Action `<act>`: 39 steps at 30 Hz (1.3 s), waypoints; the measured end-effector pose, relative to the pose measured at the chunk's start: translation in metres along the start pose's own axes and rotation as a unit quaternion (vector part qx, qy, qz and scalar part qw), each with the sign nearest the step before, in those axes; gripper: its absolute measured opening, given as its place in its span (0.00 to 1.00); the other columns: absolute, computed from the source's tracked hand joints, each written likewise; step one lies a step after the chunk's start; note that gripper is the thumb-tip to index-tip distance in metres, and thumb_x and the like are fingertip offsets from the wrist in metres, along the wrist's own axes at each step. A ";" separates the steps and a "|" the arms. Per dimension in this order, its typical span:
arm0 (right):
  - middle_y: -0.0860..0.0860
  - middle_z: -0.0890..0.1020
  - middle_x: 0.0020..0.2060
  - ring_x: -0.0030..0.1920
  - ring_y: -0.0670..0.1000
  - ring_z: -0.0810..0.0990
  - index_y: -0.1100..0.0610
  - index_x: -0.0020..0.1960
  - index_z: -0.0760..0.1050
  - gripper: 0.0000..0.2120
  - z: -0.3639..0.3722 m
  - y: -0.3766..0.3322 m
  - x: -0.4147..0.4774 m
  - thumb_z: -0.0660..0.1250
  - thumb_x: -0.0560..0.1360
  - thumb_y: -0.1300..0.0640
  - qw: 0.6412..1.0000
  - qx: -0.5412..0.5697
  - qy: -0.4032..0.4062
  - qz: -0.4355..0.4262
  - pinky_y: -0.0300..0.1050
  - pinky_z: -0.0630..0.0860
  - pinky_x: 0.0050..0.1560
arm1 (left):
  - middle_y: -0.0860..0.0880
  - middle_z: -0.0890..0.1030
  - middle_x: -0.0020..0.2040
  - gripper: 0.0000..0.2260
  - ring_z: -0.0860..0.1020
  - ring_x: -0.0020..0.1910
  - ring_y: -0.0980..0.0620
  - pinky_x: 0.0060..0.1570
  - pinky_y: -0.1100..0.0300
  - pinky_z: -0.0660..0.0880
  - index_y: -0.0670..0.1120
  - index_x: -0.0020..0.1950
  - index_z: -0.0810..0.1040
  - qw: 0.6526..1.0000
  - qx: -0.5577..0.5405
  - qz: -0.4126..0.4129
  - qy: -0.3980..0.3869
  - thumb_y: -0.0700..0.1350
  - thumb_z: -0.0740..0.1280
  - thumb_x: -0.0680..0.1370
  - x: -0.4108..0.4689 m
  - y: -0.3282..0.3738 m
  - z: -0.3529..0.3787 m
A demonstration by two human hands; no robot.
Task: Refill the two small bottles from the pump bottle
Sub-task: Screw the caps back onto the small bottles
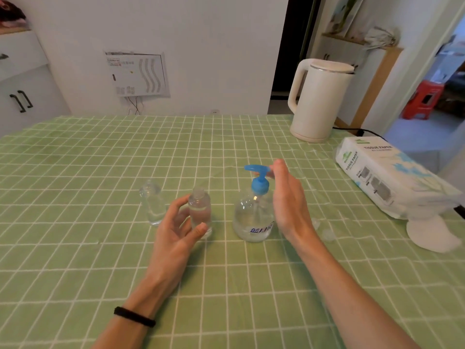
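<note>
Setting a small bottle to the pump, mid-bench.

My left hand (176, 230) is half open, fingers and thumb curved round the nearer small bottle (200, 212), though I can't tell if they grip it yet. My right hand (286, 205) is flat, holding nothing, with its fingertips at the back of the pump head (259, 172). The 2 small bottles stand left of the pump bottle (254, 217), the other small bottle (152, 205) furthest left. I'd hold 1 bottle firmly, bring its mouth right under the left-pointing spout, and press slowly. The bench (100, 159) lies open toward its near and left edges. The kettle (319, 99) at the far right corner and the tissue pack (392, 177) along the right edge are well apart.
</note>
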State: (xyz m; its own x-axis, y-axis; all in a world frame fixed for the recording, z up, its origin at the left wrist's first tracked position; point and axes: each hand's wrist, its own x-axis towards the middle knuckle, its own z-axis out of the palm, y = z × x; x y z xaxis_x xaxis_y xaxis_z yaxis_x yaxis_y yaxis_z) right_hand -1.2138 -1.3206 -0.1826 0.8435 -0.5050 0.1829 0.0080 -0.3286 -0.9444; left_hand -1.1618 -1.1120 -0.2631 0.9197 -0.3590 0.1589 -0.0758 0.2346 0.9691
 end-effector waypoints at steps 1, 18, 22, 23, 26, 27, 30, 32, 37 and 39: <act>0.34 0.85 0.48 0.50 0.30 0.80 0.41 0.54 0.84 0.24 -0.012 0.001 -0.003 0.52 0.82 0.34 1.000 -0.020 0.007 -0.007 0.24 0.71 0.47 | 0.50 0.85 0.65 0.26 0.84 0.64 0.49 0.61 0.60 0.80 0.59 0.68 0.78 1.000 0.002 -0.001 -0.001 0.38 0.74 0.73 0.000 0.000 0.000; 0.52 0.85 0.58 0.48 0.49 0.83 0.52 0.66 0.83 0.14 -0.095 0.063 -0.025 0.72 0.81 0.50 0.886 -0.462 -0.025 0.024 0.56 0.82 0.62 | 0.44 0.85 0.62 0.26 0.84 0.63 0.43 0.64 0.49 0.80 0.56 0.67 0.77 0.999 0.040 -0.011 -0.005 0.34 0.74 0.74 -0.003 0.003 0.002; 0.46 0.87 0.52 0.46 0.46 0.83 0.49 0.56 0.82 0.07 -0.091 0.053 -0.025 0.75 0.79 0.50 0.931 -0.366 0.015 0.007 0.45 0.80 0.54 | 0.42 0.84 0.62 0.27 0.83 0.63 0.41 0.63 0.50 0.81 0.52 0.69 0.76 0.999 0.038 -0.010 -0.005 0.27 0.71 0.77 -0.006 0.004 0.001; 0.43 0.87 0.48 0.45 0.43 0.84 0.46 0.51 0.80 0.05 -0.088 0.048 -0.027 0.75 0.78 0.51 0.947 -0.320 0.026 0.000 0.43 0.80 0.53 | 0.42 0.84 0.61 0.27 0.83 0.63 0.41 0.61 0.52 0.81 0.51 0.68 0.76 0.999 0.035 -0.013 -0.004 0.25 0.70 0.77 -0.008 0.005 0.001; 0.38 0.87 0.40 0.41 0.38 0.86 0.46 0.45 0.80 0.07 -0.077 0.035 -0.042 0.78 0.74 0.52 0.979 -0.203 0.023 -0.015 0.30 0.81 0.44 | 0.44 0.85 0.63 0.26 0.84 0.63 0.43 0.60 0.55 0.82 0.49 0.69 0.75 0.999 0.025 -0.018 -0.016 0.28 0.72 0.77 -0.017 0.010 0.001; 0.37 0.88 0.41 0.42 0.37 0.87 0.47 0.44 0.82 0.06 -0.072 0.031 -0.048 0.79 0.74 0.53 0.986 -0.168 0.011 -0.021 0.27 0.80 0.44 | 0.46 0.85 0.64 0.25 0.84 0.63 0.45 0.62 0.55 0.81 0.48 0.70 0.75 0.999 0.024 -0.018 -0.022 0.31 0.74 0.76 -0.021 0.012 0.001; 0.39 0.89 0.43 0.43 0.40 0.88 0.52 0.45 0.84 0.04 -0.056 0.022 -0.061 0.78 0.76 0.57 0.995 -0.094 -0.032 -0.030 0.27 0.80 0.46 | 0.47 0.84 0.66 0.26 0.83 0.66 0.46 0.69 0.54 0.77 0.46 0.71 0.74 0.999 0.013 -0.016 -0.041 0.36 0.76 0.75 -0.032 0.016 0.004; 0.41 0.90 0.43 0.44 0.41 0.89 0.50 0.48 0.86 0.02 -0.046 0.018 -0.068 0.77 0.78 0.57 0.996 -0.059 -0.057 -0.023 0.31 0.81 0.48 | 0.47 0.84 0.66 0.26 0.83 0.66 0.45 0.69 0.53 0.77 0.45 0.70 0.74 0.999 0.013 -0.012 -0.049 0.34 0.76 0.75 -0.037 0.014 0.007; 0.37 0.89 0.50 0.51 0.37 0.88 0.48 0.63 0.86 0.14 -0.029 0.015 -0.077 0.75 0.78 0.49 0.991 -0.063 -0.118 -0.012 0.30 0.81 0.54 | 0.47 0.84 0.65 0.26 0.82 0.66 0.45 0.69 0.51 0.77 0.48 0.69 0.77 0.998 0.040 0.011 -0.051 0.30 0.74 0.74 -0.043 0.007 0.009; 0.35 0.89 0.52 0.53 0.35 0.87 0.46 0.65 0.84 0.15 -0.026 0.014 -0.078 0.74 0.79 0.49 0.990 -0.064 -0.127 -0.018 0.28 0.80 0.55 | 0.49 0.84 0.65 0.26 0.82 0.66 0.47 0.68 0.55 0.77 0.54 0.67 0.78 0.998 0.042 0.018 -0.053 0.31 0.74 0.74 -0.042 0.009 0.009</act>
State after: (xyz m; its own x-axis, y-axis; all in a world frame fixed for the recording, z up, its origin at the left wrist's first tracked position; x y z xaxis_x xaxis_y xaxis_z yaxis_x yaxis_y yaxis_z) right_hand -1.2935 -1.3064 -0.2035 0.9518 -0.2800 0.1250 -0.0150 -0.4497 -0.8931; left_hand -1.2048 -1.1030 -0.2598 0.8706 -0.4457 0.2081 -0.1437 0.1742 0.9742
